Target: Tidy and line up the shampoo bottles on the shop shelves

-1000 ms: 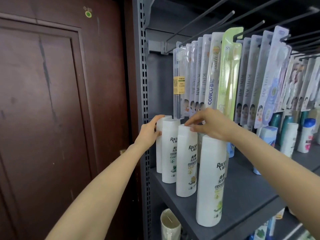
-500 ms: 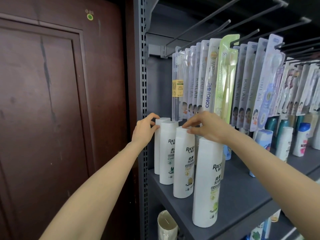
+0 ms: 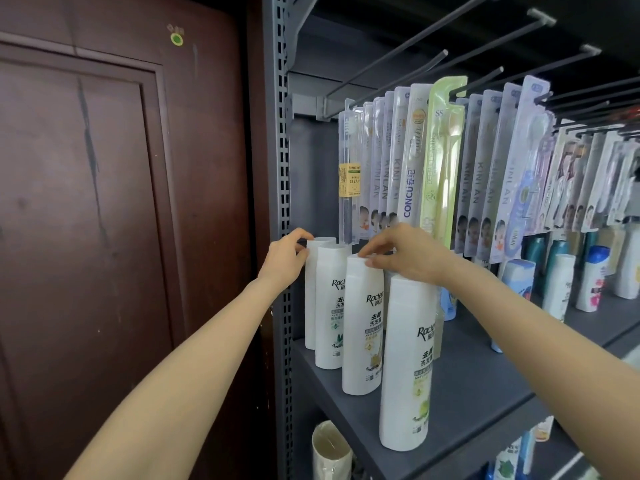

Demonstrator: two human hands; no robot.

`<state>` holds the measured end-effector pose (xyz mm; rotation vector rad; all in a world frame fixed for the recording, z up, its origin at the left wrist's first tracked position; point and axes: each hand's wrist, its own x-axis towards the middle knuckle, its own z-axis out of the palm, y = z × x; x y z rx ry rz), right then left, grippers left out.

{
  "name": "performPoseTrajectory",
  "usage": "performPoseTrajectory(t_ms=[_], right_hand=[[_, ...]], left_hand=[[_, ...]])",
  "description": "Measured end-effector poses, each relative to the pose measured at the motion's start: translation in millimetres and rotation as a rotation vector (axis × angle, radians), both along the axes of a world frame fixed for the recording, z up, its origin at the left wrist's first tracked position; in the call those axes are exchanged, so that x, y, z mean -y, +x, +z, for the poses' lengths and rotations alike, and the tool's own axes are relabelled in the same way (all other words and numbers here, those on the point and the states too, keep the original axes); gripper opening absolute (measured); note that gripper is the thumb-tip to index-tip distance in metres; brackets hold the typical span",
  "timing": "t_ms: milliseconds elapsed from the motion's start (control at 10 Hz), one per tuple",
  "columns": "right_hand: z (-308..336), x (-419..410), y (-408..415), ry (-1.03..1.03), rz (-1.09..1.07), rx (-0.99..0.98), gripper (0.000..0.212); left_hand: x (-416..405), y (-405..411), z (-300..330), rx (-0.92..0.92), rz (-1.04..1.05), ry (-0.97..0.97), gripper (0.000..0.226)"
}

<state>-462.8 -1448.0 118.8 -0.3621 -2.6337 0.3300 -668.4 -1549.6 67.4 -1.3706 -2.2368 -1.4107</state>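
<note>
The grey shelf (image 3: 485, 375) in the right half carries four white shampoo bottles (image 3: 407, 362) running diagonally at centre, barely shifted from a second ago, so lining-up continues. Right hand (image 3: 408, 258) fingers pinch the third bottle's cap (image 3: 360, 268); left hand (image 3: 284, 261) fingers grip the rearmost. Labels read "Racle…"; toothbrush packs (image 3: 408, 161) say "KINLAN", "CONCU".

Dark wooden door (image 3: 104, 237) beside grey shelving upright (image 3: 281, 168).
</note>
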Motion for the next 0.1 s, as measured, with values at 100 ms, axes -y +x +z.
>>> performPoseTrajectory(t_ms=[100], right_hand=[[4.1, 3.7, 2.8, -0.010, -0.001, 0.009, 0.024]], left_hand=[[5.1, 3.0, 5.3, 0.009, 0.011, 0.012, 0.025]])
